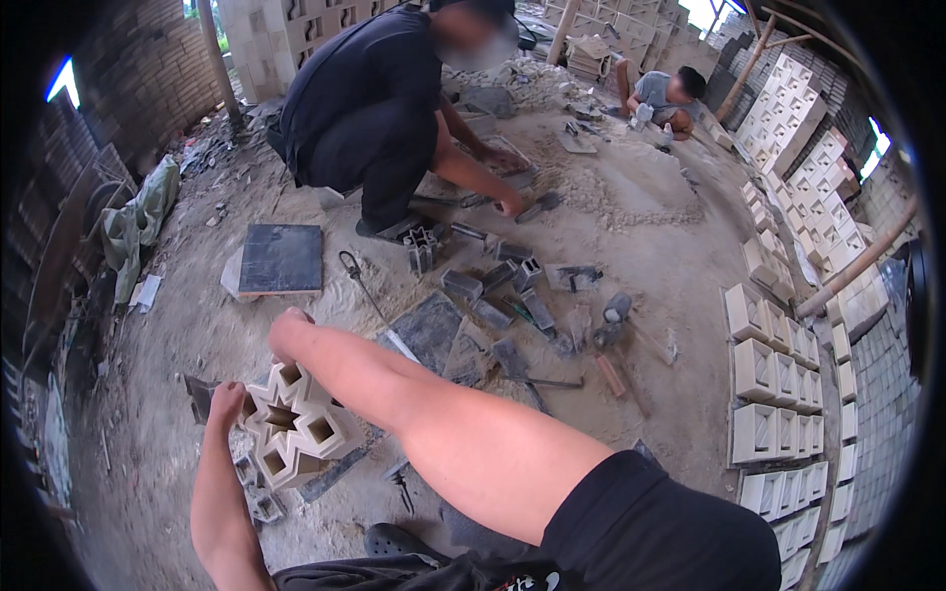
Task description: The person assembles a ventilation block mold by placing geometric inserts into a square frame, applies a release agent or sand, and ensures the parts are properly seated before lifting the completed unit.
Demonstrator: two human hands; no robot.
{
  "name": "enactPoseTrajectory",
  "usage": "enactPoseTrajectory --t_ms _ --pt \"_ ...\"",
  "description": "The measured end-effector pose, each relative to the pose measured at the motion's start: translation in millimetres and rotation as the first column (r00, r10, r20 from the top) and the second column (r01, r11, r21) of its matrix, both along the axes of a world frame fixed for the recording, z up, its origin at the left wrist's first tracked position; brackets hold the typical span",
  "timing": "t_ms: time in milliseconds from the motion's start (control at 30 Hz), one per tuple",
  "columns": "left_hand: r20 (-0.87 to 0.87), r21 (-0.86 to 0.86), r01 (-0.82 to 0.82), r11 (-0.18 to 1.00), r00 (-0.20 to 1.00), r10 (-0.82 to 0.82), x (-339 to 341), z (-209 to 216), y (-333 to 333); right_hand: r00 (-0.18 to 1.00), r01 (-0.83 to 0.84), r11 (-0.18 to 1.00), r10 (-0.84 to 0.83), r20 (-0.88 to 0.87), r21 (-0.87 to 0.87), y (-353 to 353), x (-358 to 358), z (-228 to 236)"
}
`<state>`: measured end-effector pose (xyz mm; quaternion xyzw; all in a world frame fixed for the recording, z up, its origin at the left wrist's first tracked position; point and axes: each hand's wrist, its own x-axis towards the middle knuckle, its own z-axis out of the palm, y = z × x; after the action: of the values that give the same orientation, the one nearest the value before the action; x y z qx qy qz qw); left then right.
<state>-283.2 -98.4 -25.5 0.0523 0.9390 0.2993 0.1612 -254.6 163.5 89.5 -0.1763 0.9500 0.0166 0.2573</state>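
Note:
A cream block (296, 433) with a star-shaped opening and smaller holes around it stands on the ground before me. My left hand (229, 402) is closed at its left side, against the edge of a dark flat plate (200, 397). My right arm reaches across from the right. Just above the block's far edge, my right hand (289, 330) is curled closed, and what lies inside its fingers is hidden. Grey metal mould pieces (264, 504) lie by the block's near left side. A dark flat board (330, 481) shows along its near right edge.
Beyond my hands lies a square black board (282, 258). Several loose metal moulds (493, 281), a rod (370, 295) and a mallet (616, 310) litter the middle ground. A co-worker (379, 118) squats ahead; another person (665, 98) is farther back. Rows of cream blocks (774, 379) line the right.

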Motion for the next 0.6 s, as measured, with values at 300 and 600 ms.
enactPoseTrajectory --t_ms 300,600 --pt "0.011 0.006 -0.036 0.999 0.999 0.036 -9.2 -3.1 -30.7 0.995 -0.101 0.995 0.101 -0.003 0.001 -9.1 -3.7 5.2" --pt "0.008 -0.022 -0.066 0.998 0.998 0.066 7.8 25.4 -5.8 0.998 -0.055 0.998 0.055 -0.002 -0.001 -10.9 -3.8 -3.2"
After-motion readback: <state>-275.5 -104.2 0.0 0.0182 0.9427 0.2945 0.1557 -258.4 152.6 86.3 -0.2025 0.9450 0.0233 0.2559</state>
